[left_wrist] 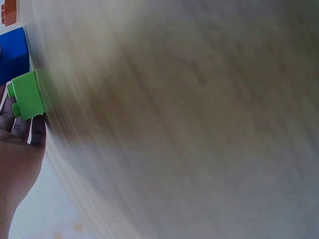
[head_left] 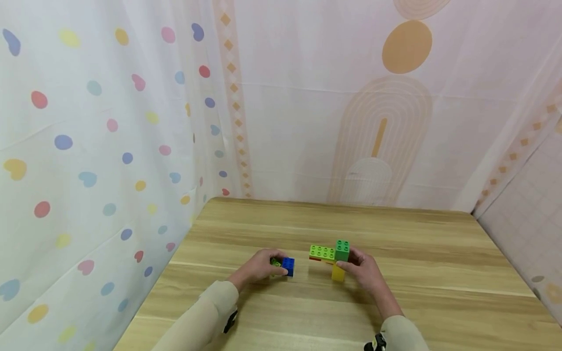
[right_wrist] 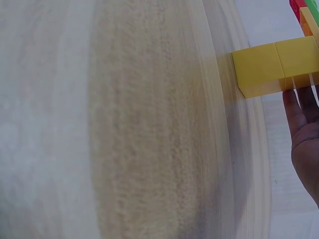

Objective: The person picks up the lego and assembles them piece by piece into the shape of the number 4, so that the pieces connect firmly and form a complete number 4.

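Note:
My left hand (head_left: pixel 261 264) holds a blue toy building brick (head_left: pixel 288 265) and a lime green brick (head_left: pixel 274 263) side by side, low over the wooden table. Studs on the green brick (left_wrist: pixel 30 97) face the fingers in the left wrist view. Across from it, my right hand (head_left: pixel 368 273) grips an upright stack of toy bricks. That stack has a green brick (head_left: pixel 342 250) on top and yellow bricks (right_wrist: pixel 259 69) below. A long lime brick (head_left: pixel 322 252) juts out leftward from it, with a bit of red brick (head_left: pixel 314 259) under it. The right fingers partly hide the stack's side.
The wooden table (head_left: pixel 281 219) has its far edge against a patterned curtain (head_left: pixel 290 136). Another curtain with coloured dots (head_left: pixel 110 195) hangs along the left side. Dark wrist straps (head_left: pixel 230 321) show at both sleeves.

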The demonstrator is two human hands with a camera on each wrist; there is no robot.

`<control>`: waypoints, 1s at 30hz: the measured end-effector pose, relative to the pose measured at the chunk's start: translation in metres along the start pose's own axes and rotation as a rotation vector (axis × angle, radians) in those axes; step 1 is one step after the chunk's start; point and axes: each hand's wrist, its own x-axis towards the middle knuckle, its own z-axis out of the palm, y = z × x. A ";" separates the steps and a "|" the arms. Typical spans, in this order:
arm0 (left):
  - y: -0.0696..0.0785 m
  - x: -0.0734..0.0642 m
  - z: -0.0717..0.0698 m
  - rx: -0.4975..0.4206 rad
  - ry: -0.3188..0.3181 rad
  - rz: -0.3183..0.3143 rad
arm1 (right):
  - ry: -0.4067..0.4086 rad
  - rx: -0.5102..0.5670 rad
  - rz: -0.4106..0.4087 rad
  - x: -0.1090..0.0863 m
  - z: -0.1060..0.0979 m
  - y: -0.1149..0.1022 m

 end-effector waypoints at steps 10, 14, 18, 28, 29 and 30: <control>0.007 0.001 -0.005 -0.058 0.058 -0.056 | 0.006 -0.001 0.006 -0.002 -0.001 -0.004; 0.014 0.003 -0.010 -0.091 0.060 -0.027 | 0.006 -0.014 0.014 -0.002 -0.002 -0.004; 0.020 0.005 -0.014 -0.123 0.054 -0.007 | 0.008 -0.021 0.018 -0.002 -0.002 -0.004; 0.040 0.013 -0.022 -0.187 0.071 0.037 | -0.001 -0.024 0.013 -0.004 0.000 -0.011; 0.043 0.015 -0.023 -0.194 0.075 0.044 | -0.003 -0.022 0.010 -0.004 0.001 -0.011; 0.046 0.016 -0.024 -0.197 0.078 0.053 | -0.002 -0.021 0.009 -0.004 0.001 -0.011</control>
